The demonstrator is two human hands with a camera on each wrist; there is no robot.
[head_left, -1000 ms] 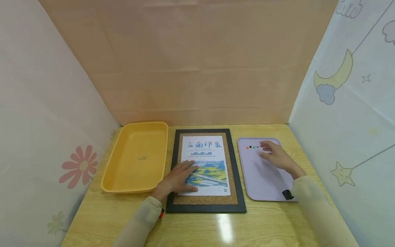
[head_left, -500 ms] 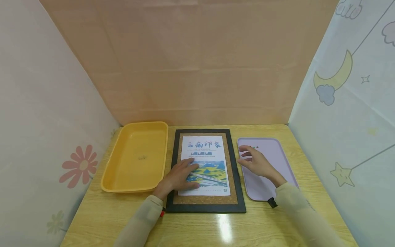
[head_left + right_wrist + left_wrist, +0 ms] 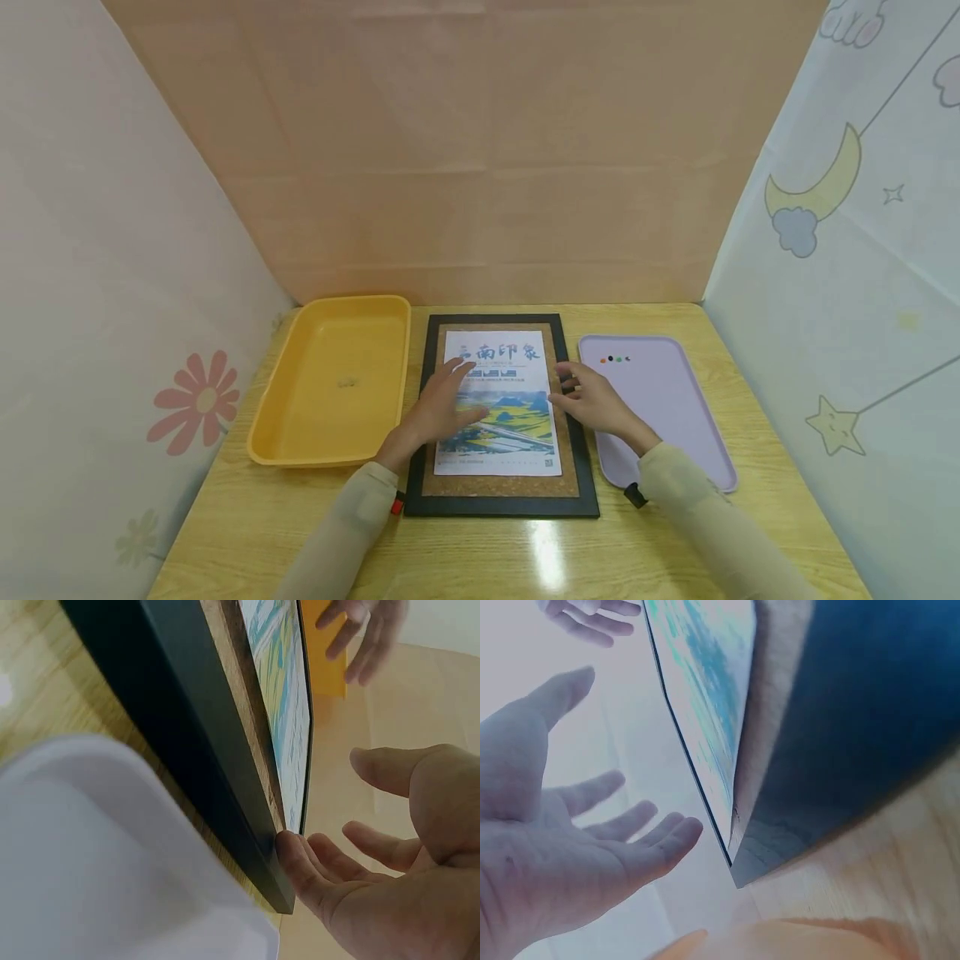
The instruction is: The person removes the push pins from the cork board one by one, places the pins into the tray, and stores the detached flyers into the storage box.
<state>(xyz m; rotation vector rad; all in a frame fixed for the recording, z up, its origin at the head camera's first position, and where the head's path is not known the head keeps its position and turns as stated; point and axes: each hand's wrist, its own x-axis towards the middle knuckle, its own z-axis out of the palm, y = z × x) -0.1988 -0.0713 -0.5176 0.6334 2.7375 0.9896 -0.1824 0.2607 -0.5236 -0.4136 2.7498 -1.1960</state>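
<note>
A printed poster [image 3: 510,417] with a landscape picture lies on a black-framed cork board [image 3: 502,487] in mid-table. Over the poster's left side is my left hand [image 3: 435,410], its thumb and fingers spread; in the left wrist view it looks raised off the sheet. My right hand [image 3: 596,404] is at the board's right edge, fingers gently bent and apart from the thumb. The right wrist view shows nothing between them, and the little finger appears close to the frame [image 3: 217,772]. Several small coloured pieces [image 3: 611,358] lie at the top of a lilac tray [image 3: 660,417].
A deep yellow tray [image 3: 330,400] stands left of the board. All sit on a wood-grain table [image 3: 480,558] with a tan cloth behind and patterned cloths at both sides. Black bands [image 3: 635,495] hang at the right wrist.
My right hand has moved left from over the lilac tray to the board's right edge, uncovering the small pieces. My left hand has shifted slightly up the poster and appears lifted.
</note>
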